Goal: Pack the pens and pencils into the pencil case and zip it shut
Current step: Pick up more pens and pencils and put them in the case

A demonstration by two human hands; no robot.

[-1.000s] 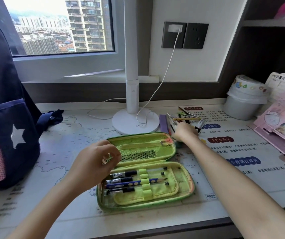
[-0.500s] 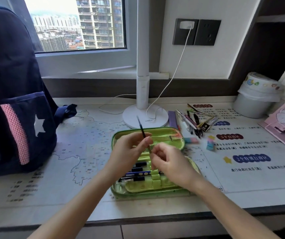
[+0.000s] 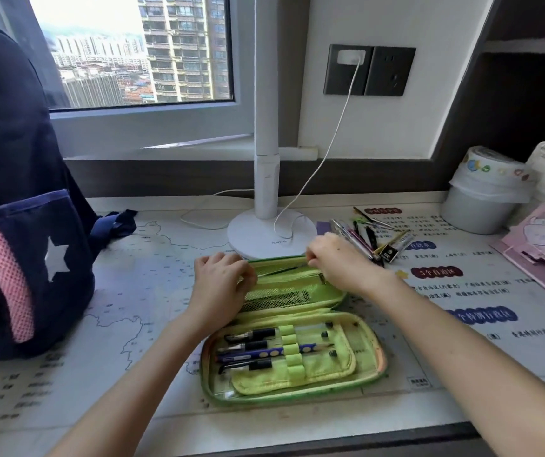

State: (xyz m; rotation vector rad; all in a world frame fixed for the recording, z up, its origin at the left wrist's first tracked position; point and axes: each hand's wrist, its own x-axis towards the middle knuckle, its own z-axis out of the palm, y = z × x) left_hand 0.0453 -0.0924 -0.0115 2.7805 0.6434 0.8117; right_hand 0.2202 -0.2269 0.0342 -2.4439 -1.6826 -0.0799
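Nearest, at six o'clock on the desk [image 3: 66, 364], the green pencil case [image 3: 368, 357] lies open. Its near half holds four pens [image 3: 251, 349] side by side under elastic loops, tips toward nine o'clock. Its far half, with a mesh pocket [image 3: 277, 298], lies just beyond, toward twelve o'clock.

Over that far half both hands work. The left hand [image 3: 220, 285] rests at the case's ten o'clock corner, fingers curled and pinching the edge of the upper pocket, apparently holding it open. The right hand [image 3: 340, 262], at one o'clock of the case, is closed in a pinch on a thin dark pencil [image 3: 281, 270] that lies nearly flat, its point toward the left hand and partly inside the pocket mouth.

Farther out, at one o'clock beyond the right hand, a loose pile of pens and pencils [image 3: 366, 235] waits beside the lamp base [image 3: 264, 232].

Judging by this, the step in hand is feeding one pencil into the upper pocket. The next move calls for sliding it fully in, letting go, then reaching to the pile; zipping comes only after that pile is gone.
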